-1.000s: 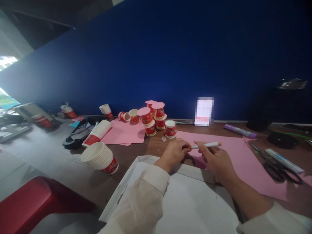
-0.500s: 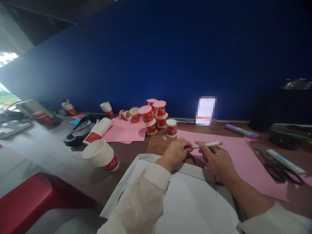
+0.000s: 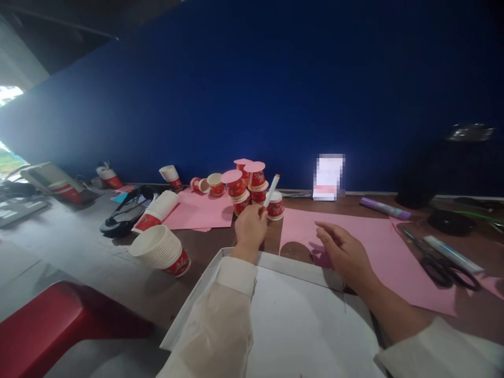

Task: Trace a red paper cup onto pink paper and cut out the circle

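- The left hand (image 3: 251, 227) is closed in a pinch around the lower part of the pen (image 3: 271, 191), whose orange end points up and away (the other end is hidden in the fingers, so I cannot tell whether it is capped)
- The pen stands tilted in front of the cup stacks (image 3: 234, 185), its shaft overlapping the lone cup (image 3: 276, 210) in this view; whether it touches anything there, I cannot tell
- The main risk, as I judge it, lies here: a sideways swing of the pen or knuckles could tip a stack, since each is one cup on another with only a pink disc on top
- A loose pinch could let the pen slip and roll among the cups, and a bare tip, if there is one, could leave a stray mark
- The right hand (image 3: 346, 252) grasps nothing; its fingers are loosely bent, thumb and forefinger apart, over the pink sheet (image 3: 386, 252) (a drag of the wrist might crease it)
- A round brown patch (image 3: 296, 253) shows at the sheet's near edge, just beyond the white box (image 3: 303, 268)
- Scissors (image 3: 441, 270) lie by the sheet's right side, where a careless right forearm could catch the handles
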A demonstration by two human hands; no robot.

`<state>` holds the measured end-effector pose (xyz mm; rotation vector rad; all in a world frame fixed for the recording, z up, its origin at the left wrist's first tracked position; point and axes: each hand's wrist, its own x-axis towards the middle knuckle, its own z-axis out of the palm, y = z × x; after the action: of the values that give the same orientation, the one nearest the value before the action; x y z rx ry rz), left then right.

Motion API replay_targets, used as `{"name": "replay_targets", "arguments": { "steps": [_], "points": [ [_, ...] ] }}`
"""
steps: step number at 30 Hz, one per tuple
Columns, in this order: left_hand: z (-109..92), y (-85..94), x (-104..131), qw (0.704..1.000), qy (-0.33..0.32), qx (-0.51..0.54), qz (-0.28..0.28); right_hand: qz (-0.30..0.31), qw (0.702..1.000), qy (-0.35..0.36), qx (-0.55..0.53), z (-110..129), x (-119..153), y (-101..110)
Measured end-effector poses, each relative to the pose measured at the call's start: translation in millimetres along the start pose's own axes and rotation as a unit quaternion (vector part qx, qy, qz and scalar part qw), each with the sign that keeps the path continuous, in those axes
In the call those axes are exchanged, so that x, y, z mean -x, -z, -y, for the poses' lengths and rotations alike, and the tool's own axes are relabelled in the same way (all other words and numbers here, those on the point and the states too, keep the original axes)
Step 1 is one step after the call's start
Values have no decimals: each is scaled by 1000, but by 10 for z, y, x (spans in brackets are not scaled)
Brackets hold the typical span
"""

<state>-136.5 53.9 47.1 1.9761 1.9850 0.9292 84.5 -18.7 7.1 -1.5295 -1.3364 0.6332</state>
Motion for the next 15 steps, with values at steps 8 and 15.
{"name": "replay_targets", "arguments": {
  "steps": [8,15],
  "points": [
    [22,23,-28,975,107,-165,108,9,1000,7,27,-85,-51,39],
    [-41,6,55,976,23,-216,26,8,993,53,102,-20,-67,103]
  ]
}}
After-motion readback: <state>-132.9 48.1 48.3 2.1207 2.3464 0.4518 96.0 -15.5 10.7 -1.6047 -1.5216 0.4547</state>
